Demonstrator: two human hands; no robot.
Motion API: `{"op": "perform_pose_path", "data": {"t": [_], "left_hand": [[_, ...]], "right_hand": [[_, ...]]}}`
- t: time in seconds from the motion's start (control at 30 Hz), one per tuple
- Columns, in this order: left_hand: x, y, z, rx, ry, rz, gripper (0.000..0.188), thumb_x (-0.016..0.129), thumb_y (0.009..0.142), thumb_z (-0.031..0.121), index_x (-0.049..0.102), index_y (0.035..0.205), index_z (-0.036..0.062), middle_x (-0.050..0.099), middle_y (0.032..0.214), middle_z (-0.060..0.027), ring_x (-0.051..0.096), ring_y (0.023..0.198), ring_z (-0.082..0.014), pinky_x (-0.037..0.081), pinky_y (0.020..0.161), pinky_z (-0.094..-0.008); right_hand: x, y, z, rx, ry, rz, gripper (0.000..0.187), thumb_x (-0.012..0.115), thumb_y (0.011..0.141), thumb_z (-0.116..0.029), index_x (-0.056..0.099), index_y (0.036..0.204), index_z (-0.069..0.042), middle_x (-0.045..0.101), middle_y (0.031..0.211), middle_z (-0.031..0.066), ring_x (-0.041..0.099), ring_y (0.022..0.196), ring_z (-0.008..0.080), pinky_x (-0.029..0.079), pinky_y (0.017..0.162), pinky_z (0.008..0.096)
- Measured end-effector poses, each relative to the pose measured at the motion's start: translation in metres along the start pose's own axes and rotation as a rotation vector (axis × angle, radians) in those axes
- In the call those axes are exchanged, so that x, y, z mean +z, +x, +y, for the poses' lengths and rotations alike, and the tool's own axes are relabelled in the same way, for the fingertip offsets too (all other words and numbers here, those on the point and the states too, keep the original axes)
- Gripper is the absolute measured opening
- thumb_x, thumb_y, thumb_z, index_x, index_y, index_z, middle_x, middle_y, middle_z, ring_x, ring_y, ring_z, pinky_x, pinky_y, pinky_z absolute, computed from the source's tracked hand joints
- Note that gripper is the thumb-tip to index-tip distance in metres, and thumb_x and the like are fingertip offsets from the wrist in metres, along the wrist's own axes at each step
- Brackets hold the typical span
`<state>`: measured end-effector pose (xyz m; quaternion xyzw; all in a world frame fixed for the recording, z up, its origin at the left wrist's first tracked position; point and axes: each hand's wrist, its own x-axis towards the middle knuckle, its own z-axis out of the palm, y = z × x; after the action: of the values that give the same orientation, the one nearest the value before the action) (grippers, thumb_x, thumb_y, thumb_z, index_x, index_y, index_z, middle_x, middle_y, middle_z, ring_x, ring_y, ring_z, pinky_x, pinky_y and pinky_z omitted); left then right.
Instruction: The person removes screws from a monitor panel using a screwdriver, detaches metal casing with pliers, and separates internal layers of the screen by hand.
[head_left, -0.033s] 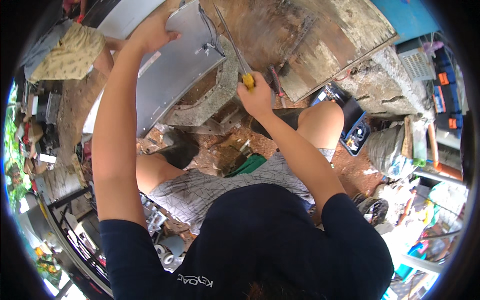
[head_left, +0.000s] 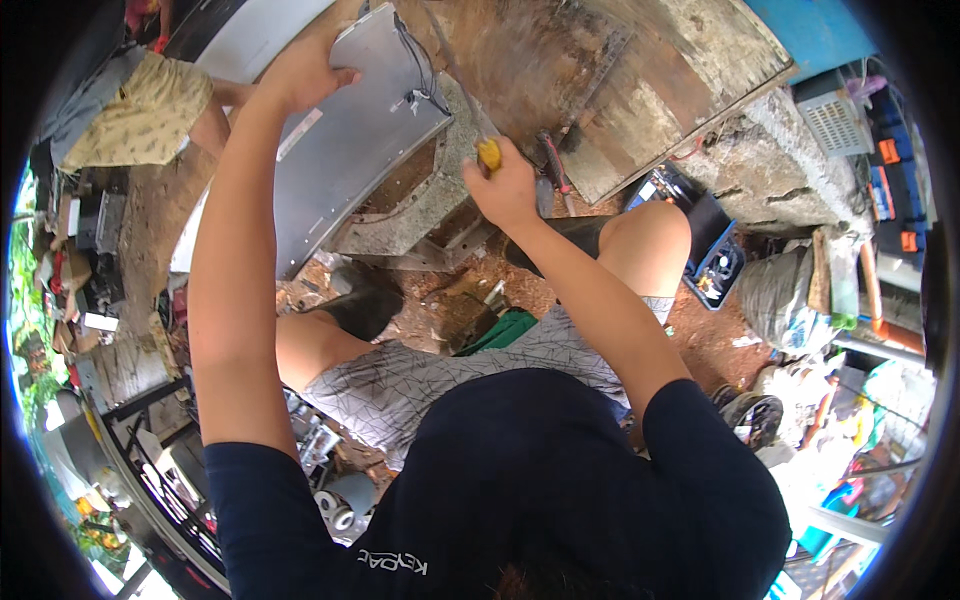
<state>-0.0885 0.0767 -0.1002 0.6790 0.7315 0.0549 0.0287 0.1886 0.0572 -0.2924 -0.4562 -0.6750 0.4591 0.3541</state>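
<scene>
The right hand (head_left: pixel 505 183) is gripping a yellow-handled tool (head_left: pixel 488 155), its shaft pointing away; good handling probably calls for keeping the tip clear of the wires (head_left: pixel 422 70) on the grey panel (head_left: pixel 345 140), which is lying left of a curved block (head_left: pixel 440 195). Farther out, the left hand (head_left: pixel 303 78) is touching that panel, fingers hidden, so whether it is clasping cannot be told. Beyond, stained boards (head_left: pixel 680 80) are lying ahead; another person (head_left: pixel 130 115) is showing at upper left.
</scene>
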Motion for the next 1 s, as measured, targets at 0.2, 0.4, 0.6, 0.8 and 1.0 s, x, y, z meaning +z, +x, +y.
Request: {"op": "perform_pose_path", "data": {"t": [0.2, 0.4, 0.6, 0.8, 1.0], "left_hand": [[0.008, 0.009, -0.017, -0.022, -0.035, -0.075, 0.054, 0.076, 0.08, 0.03, 0.06, 0.123, 0.0016, 0.069, 0.104, -0.0259, 0.066, 0.099, -0.0419, 0.051, 0.087, -0.0465], [0.008, -0.002, -0.013, 0.009, -0.053, -0.035, 0.055, 0.077, 0.079, 0.03, 0.059, 0.121, -0.0016, 0.068, 0.101, -0.0273, 0.065, 0.098, -0.0438, 0.051, 0.085, -0.0465], [-0.001, -0.003, 0.007, -0.039, -0.125, -0.069, 0.049, 0.077, 0.083, 0.014, 0.057, 0.124, -0.0025, 0.07, 0.105, -0.0188, 0.068, 0.095, -0.0273, 0.051, 0.087, -0.0355], [0.001, 0.004, 0.007, -0.068, -0.28, -0.074, 0.047, 0.076, 0.084, 0.011, 0.058, 0.125, -0.0014, 0.071, 0.105, -0.0197, 0.069, 0.097, -0.0286, 0.052, 0.087, -0.0361], [0.006, 0.007, -0.005, -0.054, -0.337, -0.104, 0.042, 0.075, 0.086, 0.011, 0.058, 0.121, -0.0062, 0.071, 0.103, -0.0174, 0.067, 0.094, -0.0223, 0.051, 0.086, -0.0328]], "right_hand": [[0.055, 0.041, -0.02, -0.455, 0.024, 0.065, 0.047, 0.073, 0.076, -0.016, 0.063, 0.122, -0.019, 0.068, 0.104, 0.0079, 0.068, 0.084, 0.0323, 0.057, 0.073, 0.041], [0.071, 0.044, -0.004, -0.426, -0.091, 0.103, 0.054, 0.074, 0.076, -0.017, 0.059, 0.128, -0.02, 0.06, 0.107, 0.0058, 0.066, 0.081, 0.033, 0.056, 0.069, 0.0436], [0.078, 0.071, -0.006, -0.323, -0.068, 0.233, 0.043, 0.075, 0.073, -0.015, 0.063, 0.114, -0.019, 0.057, 0.114, 0.0044, 0.066, 0.084, 0.031, 0.056, 0.07, 0.0427], [0.081, 0.089, 0.008, -0.301, -0.019, 0.247, 0.035, 0.074, 0.074, -0.014, 0.062, 0.106, -0.018, 0.06, 0.104, 0.0048, 0.066, 0.08, 0.0315, 0.056, 0.069, 0.0419], [0.046, 0.103, 0.051, 0.145, 0.375, 0.315, 0.014, 0.063, 0.096, -0.017, 0.058, 0.1, -0.004, 0.072, 0.083, 0.0085, 0.069, 0.072, 0.021, 0.053, 0.062, 0.0337]]}}
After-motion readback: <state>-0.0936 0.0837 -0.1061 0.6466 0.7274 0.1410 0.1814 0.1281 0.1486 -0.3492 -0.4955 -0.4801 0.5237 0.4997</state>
